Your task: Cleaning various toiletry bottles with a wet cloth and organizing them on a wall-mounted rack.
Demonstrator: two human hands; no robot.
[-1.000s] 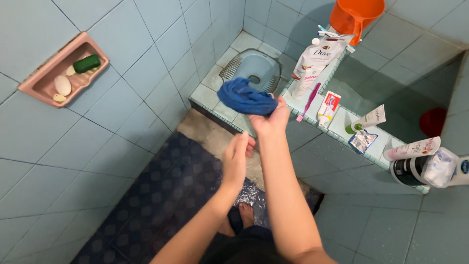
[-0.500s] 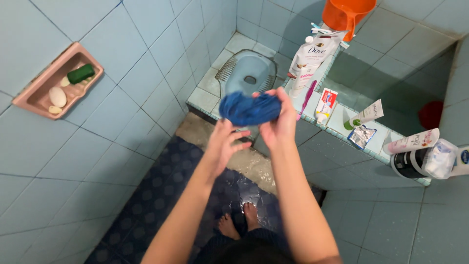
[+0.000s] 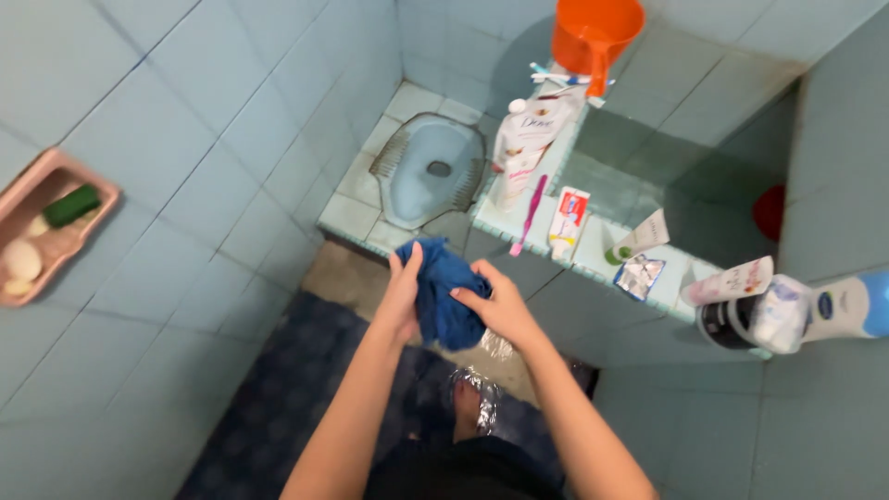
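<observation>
A wet blue cloth [image 3: 444, 296] is bunched between both of my hands above the dark wet floor. My left hand [image 3: 404, 289] grips its left side with fingers curled over the top. My right hand [image 3: 500, 304] presses and holds its right side. Water drips onto the floor near my bare feet [image 3: 468, 407], which are partly hidden by my arms.
A squat toilet [image 3: 429, 168] sits on a raised tiled step ahead. The tiled ledge [image 3: 593, 250] of a water basin carries bottles, tubes, a pink toothbrush [image 3: 528, 215] and an orange scoop [image 3: 593, 32]. A pink soap dish [image 3: 42, 236] hangs on the left wall.
My hands brought the blue cloth down and closer to my body, and my left hand now grips it too. The view shifted right.
</observation>
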